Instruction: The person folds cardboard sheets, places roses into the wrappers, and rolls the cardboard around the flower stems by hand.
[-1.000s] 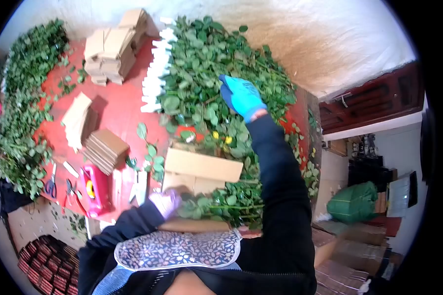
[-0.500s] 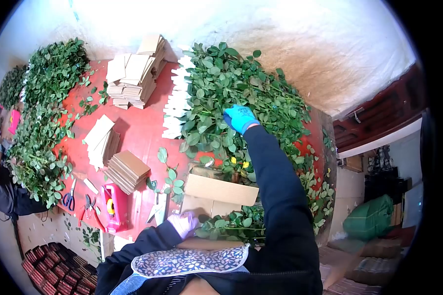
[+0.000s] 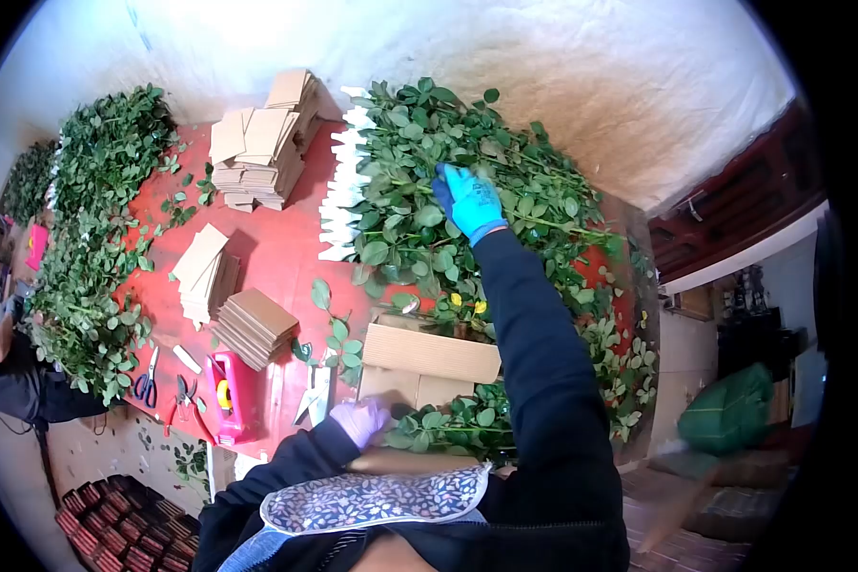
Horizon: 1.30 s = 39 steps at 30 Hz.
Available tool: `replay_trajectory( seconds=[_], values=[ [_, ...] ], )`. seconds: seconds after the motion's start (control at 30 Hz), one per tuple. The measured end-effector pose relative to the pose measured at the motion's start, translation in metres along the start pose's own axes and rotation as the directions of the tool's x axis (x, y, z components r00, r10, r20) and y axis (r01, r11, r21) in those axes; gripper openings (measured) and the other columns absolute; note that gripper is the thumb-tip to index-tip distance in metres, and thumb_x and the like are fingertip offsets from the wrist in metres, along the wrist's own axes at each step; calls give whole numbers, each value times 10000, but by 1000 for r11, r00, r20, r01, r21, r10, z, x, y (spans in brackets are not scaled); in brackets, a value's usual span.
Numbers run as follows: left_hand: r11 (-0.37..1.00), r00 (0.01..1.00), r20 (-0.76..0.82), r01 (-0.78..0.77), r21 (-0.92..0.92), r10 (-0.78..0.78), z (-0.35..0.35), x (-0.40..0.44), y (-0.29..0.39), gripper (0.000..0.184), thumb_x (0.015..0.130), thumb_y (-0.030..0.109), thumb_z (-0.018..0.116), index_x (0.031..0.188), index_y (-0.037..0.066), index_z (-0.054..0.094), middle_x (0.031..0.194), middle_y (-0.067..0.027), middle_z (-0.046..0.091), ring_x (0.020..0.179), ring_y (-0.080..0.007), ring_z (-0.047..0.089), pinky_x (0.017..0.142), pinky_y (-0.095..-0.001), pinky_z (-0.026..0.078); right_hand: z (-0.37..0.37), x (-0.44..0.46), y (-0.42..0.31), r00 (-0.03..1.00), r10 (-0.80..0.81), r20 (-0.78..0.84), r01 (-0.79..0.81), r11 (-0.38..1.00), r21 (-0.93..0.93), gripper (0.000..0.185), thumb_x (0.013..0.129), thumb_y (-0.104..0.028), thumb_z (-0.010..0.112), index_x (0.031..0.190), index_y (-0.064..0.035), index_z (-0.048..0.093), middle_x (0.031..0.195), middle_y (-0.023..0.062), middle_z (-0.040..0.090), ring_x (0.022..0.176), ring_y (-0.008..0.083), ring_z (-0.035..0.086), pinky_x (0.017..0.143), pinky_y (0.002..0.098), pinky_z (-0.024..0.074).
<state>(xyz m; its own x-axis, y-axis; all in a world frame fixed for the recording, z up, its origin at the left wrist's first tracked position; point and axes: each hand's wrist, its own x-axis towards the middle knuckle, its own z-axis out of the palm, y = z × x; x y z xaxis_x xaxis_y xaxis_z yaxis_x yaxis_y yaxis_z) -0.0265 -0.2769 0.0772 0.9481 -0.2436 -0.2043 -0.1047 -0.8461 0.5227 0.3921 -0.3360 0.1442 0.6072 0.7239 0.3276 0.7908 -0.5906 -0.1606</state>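
Observation:
My right hand (image 3: 470, 202), in a blue glove, reaches over the wide pile of leafy stems (image 3: 534, 181) at the back. Its fingers are closed round a leafy stem (image 3: 562, 227) that runs out to the right; the leaves at its far end are blurred. White pieces (image 3: 345, 181) line the pile's left end. My left hand (image 3: 360, 419), in a purple glove, is low at the left side of an open cardboard wrap (image 3: 434, 353). Its fingers are curled, and what they hold is hidden. More leafy stems (image 3: 458, 424) lie on the wrap beside it.
Stacks of cardboard pieces (image 3: 257, 153) stand on the red table (image 3: 291, 238). Scissors (image 3: 146, 381), red-handled pruning shears (image 3: 186, 400) and a pink tape dispenser (image 3: 229, 400) lie at the front left. A co-worker's arm (image 3: 5, 334) is by another leafy pile (image 3: 86, 276).
My right hand has moved slightly up and back over the pile, and a stem now shows running right from it. My left hand stays by the wrap. The whole view has shifted slightly.

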Motion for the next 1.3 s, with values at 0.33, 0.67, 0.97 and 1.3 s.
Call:
replay_trajectory(
  seconds=[0.33,0.67,0.97,1.3],
  values=[
    [1000,983,-182,2,0,-2,-7,-7,6,193,796,259,697,935,137,644,852,-93,587,728,-290,638,606,-420,526,-28,-39,28,990,-141,29,140,990,34,332,888,-163,577,1217,-160,625,867,169,661,800,369,634,690,485,495],
    [931,994,-98,16,-364,-56,-2,-9,-8,449,765,125,724,1207,122,644,1033,-113,650,868,-300,669,743,-412,545,-167,-238,-110,803,-320,504,268,947,175,308,854,-209,664,1145,-109,653,679,73,537,594,269,577,517,414,433],
    [931,978,-203,-23,-365,-55,-12,-10,0,239,752,90,714,989,120,719,1070,-72,655,897,-267,666,770,-368,551,-93,-322,-60,752,-194,630,120,980,159,210,906,-227,601,1074,-114,654,691,131,606,602,325,611,546,457,465],
    [983,950,-290,-151,-102,116,-35,5,8,252,754,90,640,1004,90,605,866,-98,578,780,-288,621,659,-401,539,-148,-286,-93,638,-94,765,198,979,-44,353,880,-359,617,1069,-61,620,803,101,648,733,303,625,666,425,464]
  ],
)
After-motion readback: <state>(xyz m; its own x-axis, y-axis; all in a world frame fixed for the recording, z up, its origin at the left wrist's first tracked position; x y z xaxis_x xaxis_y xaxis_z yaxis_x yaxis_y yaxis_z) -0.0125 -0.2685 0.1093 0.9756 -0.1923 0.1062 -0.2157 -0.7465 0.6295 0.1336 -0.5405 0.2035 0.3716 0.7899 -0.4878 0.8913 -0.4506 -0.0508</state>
